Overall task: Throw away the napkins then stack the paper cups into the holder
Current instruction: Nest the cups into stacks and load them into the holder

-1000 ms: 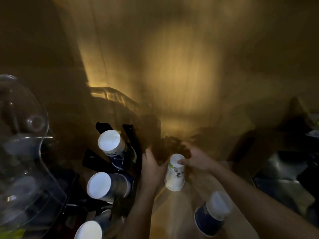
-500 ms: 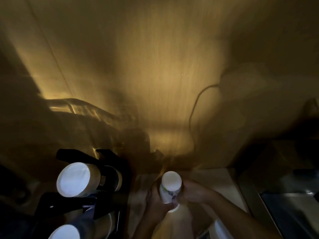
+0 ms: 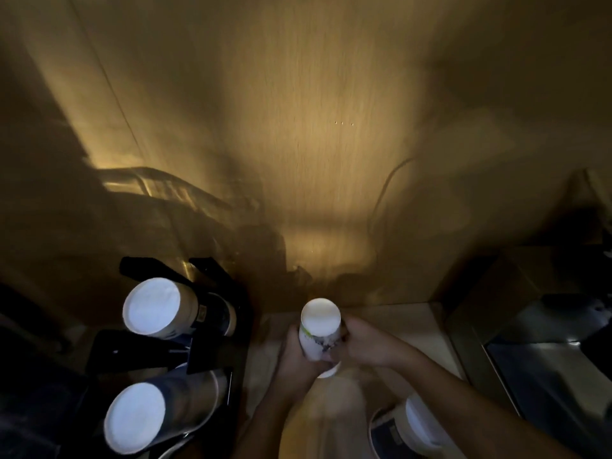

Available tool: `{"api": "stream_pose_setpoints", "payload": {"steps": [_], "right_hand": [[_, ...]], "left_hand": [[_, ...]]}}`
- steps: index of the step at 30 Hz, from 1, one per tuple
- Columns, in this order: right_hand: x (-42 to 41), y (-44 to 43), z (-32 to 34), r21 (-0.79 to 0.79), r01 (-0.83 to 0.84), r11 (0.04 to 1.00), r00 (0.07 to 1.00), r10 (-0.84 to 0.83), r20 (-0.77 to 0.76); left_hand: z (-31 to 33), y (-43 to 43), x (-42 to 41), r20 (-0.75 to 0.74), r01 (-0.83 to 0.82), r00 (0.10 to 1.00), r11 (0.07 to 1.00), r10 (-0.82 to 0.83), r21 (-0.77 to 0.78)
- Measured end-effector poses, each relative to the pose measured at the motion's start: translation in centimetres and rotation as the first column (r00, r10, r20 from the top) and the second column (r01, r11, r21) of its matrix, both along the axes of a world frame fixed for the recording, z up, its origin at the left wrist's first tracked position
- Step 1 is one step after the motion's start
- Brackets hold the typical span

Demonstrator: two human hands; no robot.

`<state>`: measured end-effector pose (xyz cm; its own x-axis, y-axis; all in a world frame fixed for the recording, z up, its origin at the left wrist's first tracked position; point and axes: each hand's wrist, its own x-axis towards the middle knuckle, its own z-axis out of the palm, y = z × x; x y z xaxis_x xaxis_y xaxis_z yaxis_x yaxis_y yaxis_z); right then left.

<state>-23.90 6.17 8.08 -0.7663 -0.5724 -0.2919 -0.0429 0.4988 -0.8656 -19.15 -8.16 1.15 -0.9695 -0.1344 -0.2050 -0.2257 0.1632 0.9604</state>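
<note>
Nearest, a dark-banded cup (image 3: 410, 432) lies on the counter (image 3: 397, 319) by the right forearm. Above it both hands clasp a white paper cup (image 3: 319, 329), base up and long axis nearly upright: the left hand (image 3: 298, 356) wraps its lower wall, the right hand (image 3: 364, 342) presses its side. The black holder (image 3: 212, 346), already carrying upturned cup stacks (image 3: 152, 306), stands to the left, nearer the left hand.

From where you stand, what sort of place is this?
Probably a dim drinks or coffee corner: a black cup holder stacked with paper cups on a counter against a wood-panelled wall.
</note>
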Motion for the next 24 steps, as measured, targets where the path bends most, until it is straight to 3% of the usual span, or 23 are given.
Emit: {"api": "stream_pose_setpoints", "payload": {"steps": [5,11,18,24], "right_hand": [[0.8,-0.1,3.0,-0.094,0.080,0.992,0.994,-0.086,-0.071],[2.9,-0.9,8.9,-0.247,0.074,0.966,0.954,-0.141,-0.265],[8.3,-3.1,14.0,-0.381,-0.027,0.924,0.934,-0.112,-0.339],[12.9,-7.4,15.3,-0.385,-0.190,0.903,0.917,0.023,-0.398]], "left_hand": [[6.0,-0.3,1.4,-0.113,-0.038,0.993,0.999,0.036,-0.015],[13.1,-0.6,4.4,-0.318,-0.062,0.946,0.998,0.052,-0.020],[18.5,-3.4,10.7,-0.456,-0.133,0.885,0.990,0.096,-0.051],[20.4,-7.1,17.5,-0.476,-0.254,0.861,0.962,0.178,-0.101]]}}
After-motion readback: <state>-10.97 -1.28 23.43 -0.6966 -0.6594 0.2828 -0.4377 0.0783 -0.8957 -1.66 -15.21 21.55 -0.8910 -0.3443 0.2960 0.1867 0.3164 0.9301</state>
